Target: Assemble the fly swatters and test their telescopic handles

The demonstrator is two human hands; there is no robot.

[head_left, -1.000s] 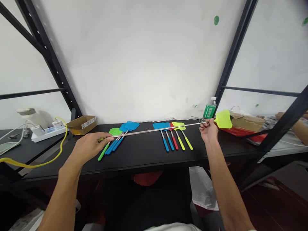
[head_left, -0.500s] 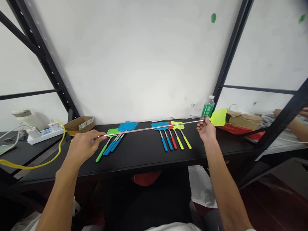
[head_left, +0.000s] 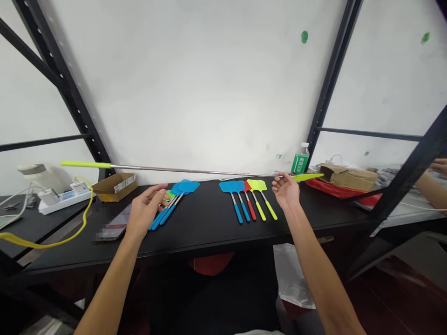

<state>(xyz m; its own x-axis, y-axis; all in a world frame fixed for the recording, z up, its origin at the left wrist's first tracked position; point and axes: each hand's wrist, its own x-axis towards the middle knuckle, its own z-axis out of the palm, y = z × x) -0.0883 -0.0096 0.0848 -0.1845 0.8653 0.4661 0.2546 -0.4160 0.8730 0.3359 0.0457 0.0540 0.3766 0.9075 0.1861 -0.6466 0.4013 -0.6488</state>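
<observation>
Hands apart, left hand [head_left: 145,210] open and empty over blue fly swatters [head_left: 185,187], green swatter [head_left: 168,195] mostly hidden behind it, right hand [head_left: 286,190] apparently pinching a long telescopic fly swatter [head_left: 195,170] in mid-air above the counter [head_left: 209,237], its lime head [head_left: 307,177] edge-on

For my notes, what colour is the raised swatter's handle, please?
The handle is lime green, best in the head view.

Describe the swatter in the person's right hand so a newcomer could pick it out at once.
On the black bench below the white wall lie two groups of short fly swatters. Above them, the right hand holds the extended fly swatter in the air. Its long steel shaft spans most of the bench, ending in a lime-green handle, while its neighbours lie flat and short.
</observation>
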